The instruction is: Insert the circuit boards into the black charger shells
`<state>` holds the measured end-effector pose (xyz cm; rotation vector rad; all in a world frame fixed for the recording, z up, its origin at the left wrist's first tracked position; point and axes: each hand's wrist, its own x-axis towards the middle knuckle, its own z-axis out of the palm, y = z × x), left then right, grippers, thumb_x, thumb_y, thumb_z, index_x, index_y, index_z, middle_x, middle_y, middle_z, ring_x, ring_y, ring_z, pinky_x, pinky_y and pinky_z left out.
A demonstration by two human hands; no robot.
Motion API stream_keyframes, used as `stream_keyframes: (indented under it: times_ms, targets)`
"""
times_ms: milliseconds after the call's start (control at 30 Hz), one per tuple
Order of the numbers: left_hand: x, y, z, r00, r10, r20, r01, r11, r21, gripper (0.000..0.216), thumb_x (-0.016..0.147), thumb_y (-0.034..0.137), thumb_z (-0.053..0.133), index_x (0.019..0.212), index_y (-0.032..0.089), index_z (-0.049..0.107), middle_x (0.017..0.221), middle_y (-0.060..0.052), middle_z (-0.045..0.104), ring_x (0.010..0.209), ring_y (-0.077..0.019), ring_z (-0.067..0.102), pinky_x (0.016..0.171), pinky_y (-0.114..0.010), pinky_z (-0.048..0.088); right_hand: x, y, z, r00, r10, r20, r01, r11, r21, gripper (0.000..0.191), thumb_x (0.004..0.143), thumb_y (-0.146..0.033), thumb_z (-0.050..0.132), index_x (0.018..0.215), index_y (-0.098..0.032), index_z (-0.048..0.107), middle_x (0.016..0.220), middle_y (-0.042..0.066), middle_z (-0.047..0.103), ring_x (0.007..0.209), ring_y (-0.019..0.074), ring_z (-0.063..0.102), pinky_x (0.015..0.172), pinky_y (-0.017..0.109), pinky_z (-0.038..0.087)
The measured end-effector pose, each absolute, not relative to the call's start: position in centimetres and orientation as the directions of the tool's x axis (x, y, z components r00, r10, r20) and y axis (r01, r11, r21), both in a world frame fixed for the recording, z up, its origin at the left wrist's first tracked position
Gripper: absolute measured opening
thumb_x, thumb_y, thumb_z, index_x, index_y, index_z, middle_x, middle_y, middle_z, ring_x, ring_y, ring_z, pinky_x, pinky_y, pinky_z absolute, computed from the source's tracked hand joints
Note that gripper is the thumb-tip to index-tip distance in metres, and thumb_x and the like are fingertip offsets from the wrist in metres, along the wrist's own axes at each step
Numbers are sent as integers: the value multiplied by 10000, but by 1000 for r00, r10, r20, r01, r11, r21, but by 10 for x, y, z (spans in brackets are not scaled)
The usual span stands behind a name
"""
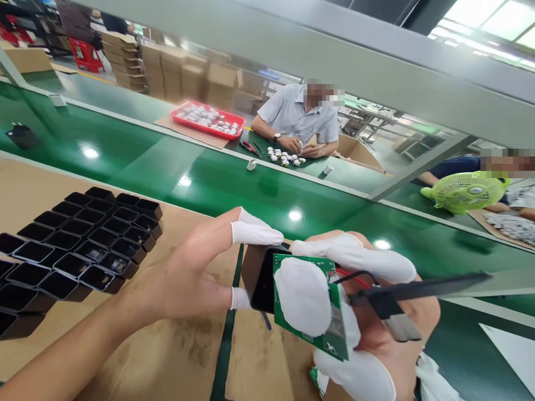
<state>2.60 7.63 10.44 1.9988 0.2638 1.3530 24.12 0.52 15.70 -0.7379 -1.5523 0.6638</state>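
Note:
My left hand [196, 267], with white finger cots on some fingertips, grips a small black open-topped case [256, 270] between fingers and thumb. Close against the case's opening is a green circuit board [340, 328] with a large rounded white patch [303, 295] on its face. My right hand [401, 303], also in finger cots, pinches this board from its right side. Red and black wires [355, 275] run from the board beside a long black strip [438, 287] and a short silver-ended piece [403, 327]. How far the board enters the case is hidden.
Rows of black open cases [79, 223] stand on cardboard [175, 351] at left. Across the green bench, a co-worker [301, 120] handles small white parts [284, 157]. A red tray [209, 120] of white parts and a green fan [468, 191] are also there.

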Motion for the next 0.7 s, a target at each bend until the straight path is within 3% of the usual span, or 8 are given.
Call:
stream_keyframes:
  times_ms: [233,400,567,700]
  targets:
    - [26,78,112,418,478,772,-147,-803,577,615,884,193,958,1448,246,717,1238,-111,840,1112,-275,789,975,-380,657,236,-2,152,-17,769,639,139,635,-760,710,691,-88,999,1325,-381,874,1188,30,873,950,339,819,764,502,740]
    - [24,77,112,415,479,774,-106,-819,564,595,874,183,961,1408,221,700,1206,-103,830,1090,-253,782,988,-354,651,241,-3,153,-87,745,661,172,665,-727,752,706,-51,1005,1383,-339,847,1259,79,876,1003,315,797,807,487,720]
    - [24,76,113,430,482,763,-96,-816,570,532,888,186,946,1364,203,709,1203,-104,828,1112,-246,779,1012,-334,639,243,-2,153,-128,725,676,274,681,-679,715,728,-137,1054,1381,-331,840,1193,82,870,1043,317,771,760,434,682]
    - [24,75,113,426,482,766,-97,-817,568,530,898,207,947,1370,198,705,1204,-102,826,1109,-240,775,1013,-325,633,243,-2,151,-145,710,689,305,694,-652,719,736,-106,1030,1391,-327,832,1160,75,852,999,298,738,775,435,670]
